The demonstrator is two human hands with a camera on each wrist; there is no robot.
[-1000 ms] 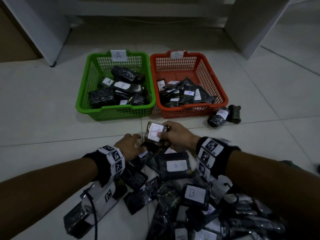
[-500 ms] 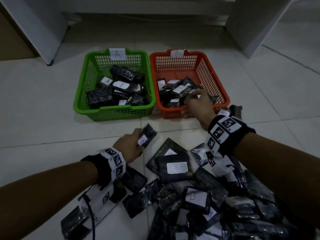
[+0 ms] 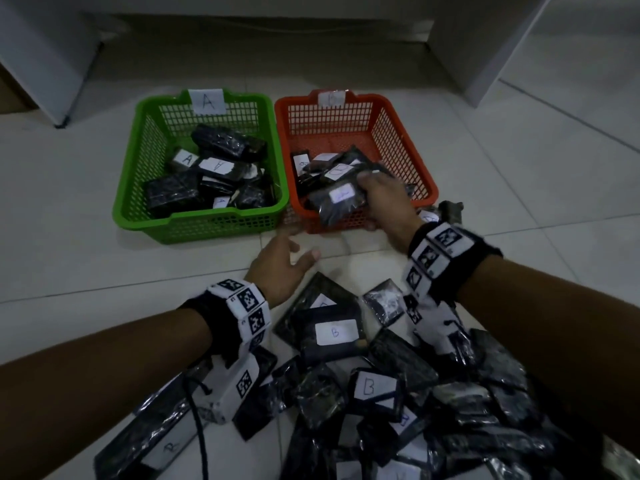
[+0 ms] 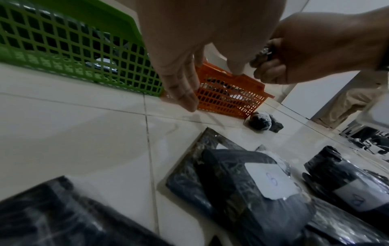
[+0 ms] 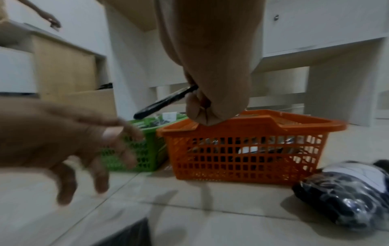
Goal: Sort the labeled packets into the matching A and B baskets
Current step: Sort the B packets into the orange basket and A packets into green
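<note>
Black packet [image 3: 337,201] in right hand [image 3: 384,199] — label unreadable, blurred.

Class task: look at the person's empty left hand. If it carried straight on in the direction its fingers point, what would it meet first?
Probably the orange basket: the left hand, open, points at its near wall by the green basket. Bare floor lies between; depth is uncertain.

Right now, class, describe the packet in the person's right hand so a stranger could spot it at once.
Find the orange basket beside the green basket on the tiled floor. Over its near rim, the right hand grips a dark, shiny packet with a white label. Unlike the other packets, it is held in the air, not lying in a basket or on the floor.
</note>
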